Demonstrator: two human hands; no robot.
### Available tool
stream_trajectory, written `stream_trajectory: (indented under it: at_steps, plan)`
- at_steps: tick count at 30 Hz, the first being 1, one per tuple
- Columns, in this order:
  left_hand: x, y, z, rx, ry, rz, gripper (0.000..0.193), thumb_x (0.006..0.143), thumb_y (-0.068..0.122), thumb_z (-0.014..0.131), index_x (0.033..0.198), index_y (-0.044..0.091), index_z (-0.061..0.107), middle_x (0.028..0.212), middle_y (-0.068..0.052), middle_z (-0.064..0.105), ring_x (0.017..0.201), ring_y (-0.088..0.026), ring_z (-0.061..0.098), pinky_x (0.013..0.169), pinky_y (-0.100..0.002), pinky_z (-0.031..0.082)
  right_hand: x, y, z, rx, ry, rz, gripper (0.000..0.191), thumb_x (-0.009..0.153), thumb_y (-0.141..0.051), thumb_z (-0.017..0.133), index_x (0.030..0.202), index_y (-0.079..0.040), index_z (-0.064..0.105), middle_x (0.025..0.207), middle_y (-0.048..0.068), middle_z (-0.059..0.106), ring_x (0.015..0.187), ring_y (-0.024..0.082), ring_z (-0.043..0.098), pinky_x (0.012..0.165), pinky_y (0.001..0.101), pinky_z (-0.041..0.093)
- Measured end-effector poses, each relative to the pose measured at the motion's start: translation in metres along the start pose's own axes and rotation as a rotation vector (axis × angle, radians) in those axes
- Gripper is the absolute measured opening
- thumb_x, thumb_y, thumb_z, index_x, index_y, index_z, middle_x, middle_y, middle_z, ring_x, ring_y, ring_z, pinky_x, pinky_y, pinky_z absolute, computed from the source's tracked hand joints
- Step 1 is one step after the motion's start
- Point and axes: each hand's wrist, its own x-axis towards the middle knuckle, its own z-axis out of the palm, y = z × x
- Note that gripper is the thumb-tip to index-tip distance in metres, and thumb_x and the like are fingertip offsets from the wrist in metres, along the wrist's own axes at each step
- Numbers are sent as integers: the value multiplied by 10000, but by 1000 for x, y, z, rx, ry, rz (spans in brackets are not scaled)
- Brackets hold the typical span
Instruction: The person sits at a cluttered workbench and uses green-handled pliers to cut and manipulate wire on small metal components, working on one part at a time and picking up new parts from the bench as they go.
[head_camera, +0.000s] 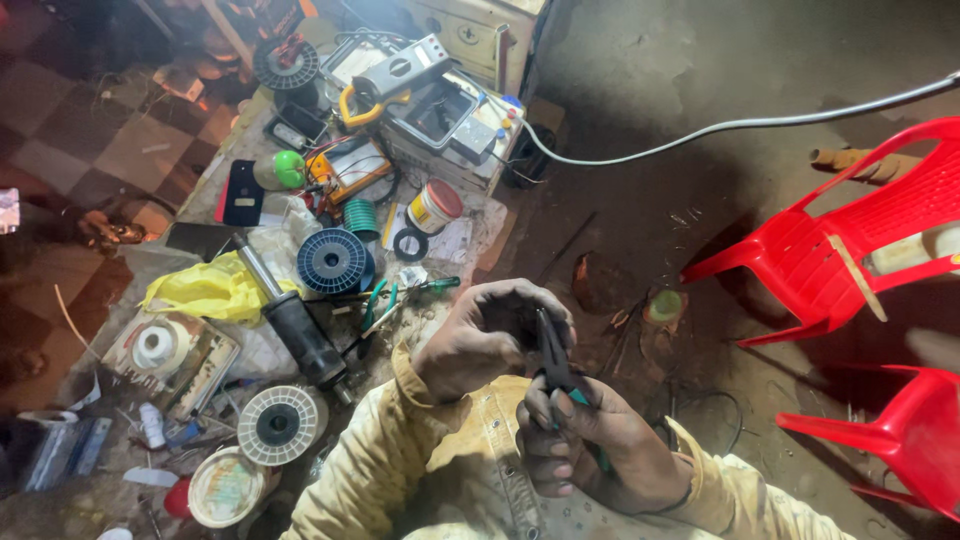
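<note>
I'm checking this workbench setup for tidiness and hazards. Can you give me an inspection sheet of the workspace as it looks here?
Surface: low table, crowded, partly covered with paper.
Job's things: dark pliers gripped in the right hand; left hand curled around the pliers' tip, whatever it holds is hidden.
Clutter: blue spool, white spool, yellow cloth, black cylindrical tool, red-lidded tub, clamp meter, green-handled screwdriver.
Hands: both raised together near the table's edge.
Cables: grey cable running across the floor.
Surroundings: two red plastic chairs, dirt floor with scraps.
</note>
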Motion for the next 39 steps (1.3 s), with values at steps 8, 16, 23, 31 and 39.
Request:
stream_trajectory:
  at_steps: [8,16,23,31,39]
  plan:
    - [11,14,20,188,153,-126,297,821,-53,812,1083,-58,674,963,-113,729,881,-170,719,789,-293,587,-5,6,-5,-38,52,-80,323,997,-366,652,950,-99,475,771,-1,421,685,116,420,598,291,370]
    - [16,23,21,166,104,-190,244,841,-65,805,1050,-56,678,919,-127,742,808,-160,720,713,-271,580,-9,10,-7,-82,63,-116,334,991,-370,670,961,-93,485,771,7,431,668,112,417,580,279,374]
    - [20,22,20,146,80,-182,232,838,-66,804,1034,-68,681,921,-143,749,813,-187,739,740,-299,612,-8,13,-11,-108,86,-164,323,997,-357,666,947,-93,488,753,15,437,648,122,425,556,284,380]
    - [17,22,17,162,93,-188,230,841,-79,807,1029,-78,674,922,-156,746,810,-196,733,720,-300,599,-6,15,-14,-127,124,-189,319,983,-339,666,945,-75,492,728,34,442,635,142,444,548,301,395]
    - [17,19,14,141,83,-163,228,844,-72,806,1024,-72,667,936,-149,739,844,-200,744,777,-320,624,-5,16,-15,-133,123,-209,301,990,-314,661,971,-56,506,737,37,438,641,149,448,552,304,396]
